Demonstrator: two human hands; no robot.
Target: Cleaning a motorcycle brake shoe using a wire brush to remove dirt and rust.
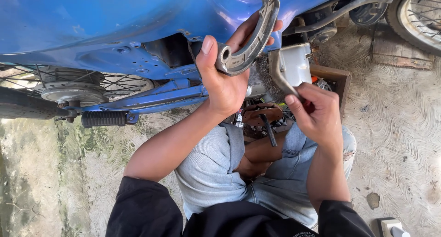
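Landmark: a blue motorcycle (115, 30) stood along the top of the view, its bodywork scuffed and chipped; every place below is given from it.
Left hand: the left hand (225, 76) was raised against the motorcycle's lower body panel, fingers and thumb wrapped tight around a curved brake shoe (255, 35).
Brake shoe: a grey metal crescent with a worn lining on its outer face, held upright with its round pivot eye at the bottom, beside the thumb; its upper end reached past the top of the view, in front of the blue panel.
Right hand: the right hand (317, 113) was lower and to the right of the shoe, just below the motorcycle's engine area, fingers curled and pressed shut on the handle of a wire brush (278, 74).
Wire brush: a bent metal stem rose from the fist, with its bristles near the lower end of the shoe; whether bristles and shoe touched, I could not tell.
Footpeg: a black ribbed footpeg (103, 118) stuck out under the motorcycle, left of the left forearm.
Wheels: a spoked wheel (69, 88) sat under the left of the body, another (420, 16) at the far right.
Wooden box: an open wooden box (337, 78) of small parts lay on the ground beneath the engine, behind the right hand.
Person: crouched facing the motorcycle, in grey shorts and dark sleeves.
Ground: rough swirled concrete (395, 127).
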